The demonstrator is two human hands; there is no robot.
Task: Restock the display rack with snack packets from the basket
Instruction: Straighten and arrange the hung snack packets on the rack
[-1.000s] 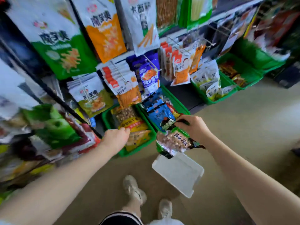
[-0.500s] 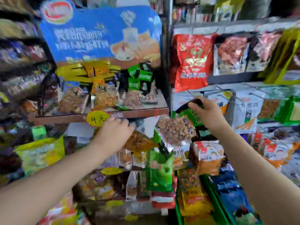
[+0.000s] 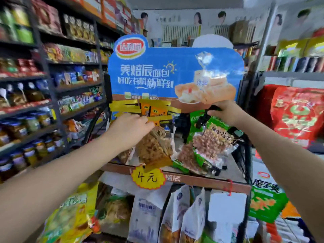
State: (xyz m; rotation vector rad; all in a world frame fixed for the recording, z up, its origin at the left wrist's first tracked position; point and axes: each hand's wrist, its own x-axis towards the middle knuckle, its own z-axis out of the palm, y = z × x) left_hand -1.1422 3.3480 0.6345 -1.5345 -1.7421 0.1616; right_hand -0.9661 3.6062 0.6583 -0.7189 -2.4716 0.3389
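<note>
The right hand (image 3: 226, 111) holds a peanut packet (image 3: 210, 144) by its top at centre right, the left hand (image 3: 129, 127) rests loosely on the yellow packets (image 3: 152, 146), so placing it onto the rack shelf (image 3: 201, 179) seems next.

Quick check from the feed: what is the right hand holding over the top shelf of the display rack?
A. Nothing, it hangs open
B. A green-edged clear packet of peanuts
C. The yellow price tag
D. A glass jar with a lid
B: the right hand pinches the top of a green-edged packet of peanuts that hangs over the display rack shelf, while the yellow price tag stays on the shelf edge.
</note>
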